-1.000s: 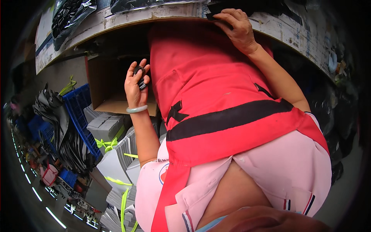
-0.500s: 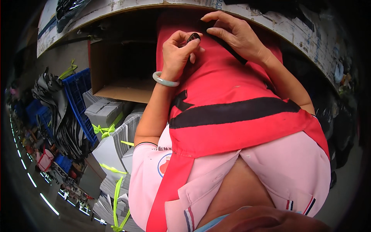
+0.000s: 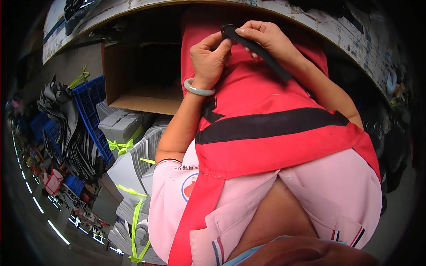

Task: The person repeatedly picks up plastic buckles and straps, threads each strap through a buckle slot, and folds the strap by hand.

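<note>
Over my lap, on the red apron [image 3: 262,93], I hold a black strap [image 3: 270,60] with a small dark buckle-like piece [image 3: 228,29] at its far end. My left hand [image 3: 208,62], with a pale bangle at the wrist, pinches the strap at that end between thumb and fingers. Just to the right, my right hand [image 3: 273,42] is closed on the strap, thumb on top near the dark piece. From there the free tail slants down to the right across the apron, under my right wrist. The exact shape of the end piece is partly hidden by my fingers.
A worktop edge [image 3: 151,15] curves across the far side. An open cardboard box [image 3: 144,103] lies under it at left. Nearer stand bundles of grey sheets [image 3: 128,170] tied with green ribbon, a blue plastic crate [image 3: 92,117] and stacked dark sheets [image 3: 66,128].
My right hand has come in beside the left and now grips the strap near its end. The strap has been raised and turned, showing more of its length. My left hand shifted slightly.
</note>
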Motion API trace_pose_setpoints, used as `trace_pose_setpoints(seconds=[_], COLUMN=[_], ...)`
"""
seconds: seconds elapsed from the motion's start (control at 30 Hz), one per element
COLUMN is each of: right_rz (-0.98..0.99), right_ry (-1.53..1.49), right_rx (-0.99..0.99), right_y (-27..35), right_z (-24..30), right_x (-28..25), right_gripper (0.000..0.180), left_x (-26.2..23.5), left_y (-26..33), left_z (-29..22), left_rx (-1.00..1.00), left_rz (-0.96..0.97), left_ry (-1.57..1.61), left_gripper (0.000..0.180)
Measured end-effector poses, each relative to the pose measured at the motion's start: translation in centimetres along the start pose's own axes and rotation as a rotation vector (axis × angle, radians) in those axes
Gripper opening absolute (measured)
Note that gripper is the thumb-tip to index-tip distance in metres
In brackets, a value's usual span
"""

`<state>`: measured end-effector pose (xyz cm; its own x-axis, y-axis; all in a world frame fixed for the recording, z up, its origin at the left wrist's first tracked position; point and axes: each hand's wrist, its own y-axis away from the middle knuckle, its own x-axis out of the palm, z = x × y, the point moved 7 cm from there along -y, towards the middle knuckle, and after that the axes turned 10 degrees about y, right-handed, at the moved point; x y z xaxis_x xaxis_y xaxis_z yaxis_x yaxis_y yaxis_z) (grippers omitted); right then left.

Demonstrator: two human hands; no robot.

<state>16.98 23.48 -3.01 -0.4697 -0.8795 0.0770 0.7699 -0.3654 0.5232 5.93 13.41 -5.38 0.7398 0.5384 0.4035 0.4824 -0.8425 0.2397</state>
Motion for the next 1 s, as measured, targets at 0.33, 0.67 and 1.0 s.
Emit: trace_pose_setpoints(seconds=[0.33, 0.67, 1.0], right_rz=[0.008, -0.043, -0.320], right_ry=[-0.333, -0.225, 0.198], right_rx=[-0.067, -0.082, -0.626], right_y=[-0.7, -1.2, 1.6], right_z=[-0.9, -0.6, 3.5], right_x=[0.7, -0.1, -1.2], right_gripper=[0.027, 0.031, 0.022], left_x=[0.4, 0.0, 0.8], left_y=[-0.3, -1.0, -1.6], left_z=[-2.2, -1.2, -0.6], left_rx=[0.494, 0.209, -0.074], left_rz=[0.016, 0.134, -0.007], left_ry=[-0.402, -0.112, 0.188], left_gripper=[0.016, 0.018, 0.022])
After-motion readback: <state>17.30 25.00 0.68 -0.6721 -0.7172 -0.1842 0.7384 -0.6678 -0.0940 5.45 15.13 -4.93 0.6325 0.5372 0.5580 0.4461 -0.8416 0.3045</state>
